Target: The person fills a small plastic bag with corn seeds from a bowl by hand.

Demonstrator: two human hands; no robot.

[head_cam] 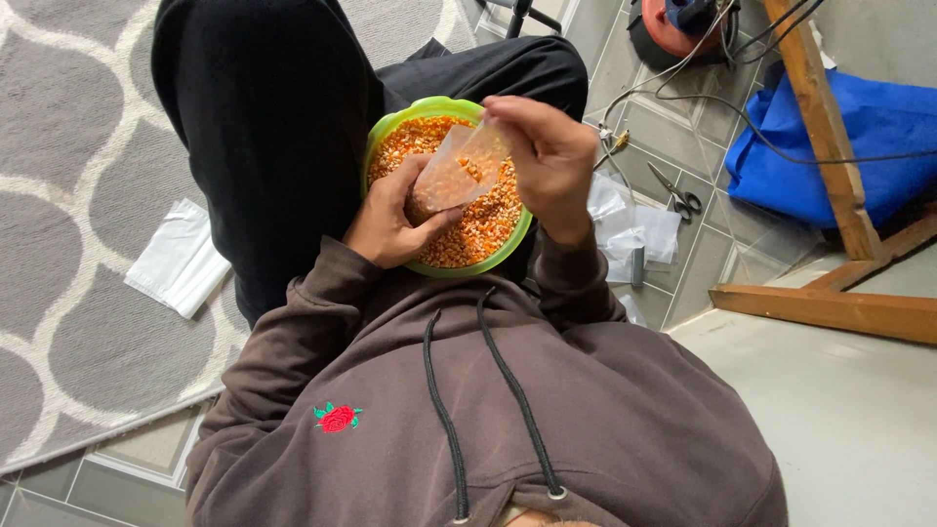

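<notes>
A green bowl (444, 106) full of orange and yellow corn kernels rests on my lap. Over it I hold a small clear plastic bag (459, 171) partly filled with kernels. My left hand (390, 215) cups the bag from below, at the bowl's near left side. My right hand (547, 156) pinches the bag's upper edge, holding it tilted above the kernels. Both hands touch the bag.
A stack of clear bags (179, 259) lies on the grey patterned rug (68, 195) at left. More loose bags (634, 229) and scissors (675, 192) lie on the tiled floor at right. Cables, a blue cloth (859, 127) and a wooden frame (830, 156) stand further right.
</notes>
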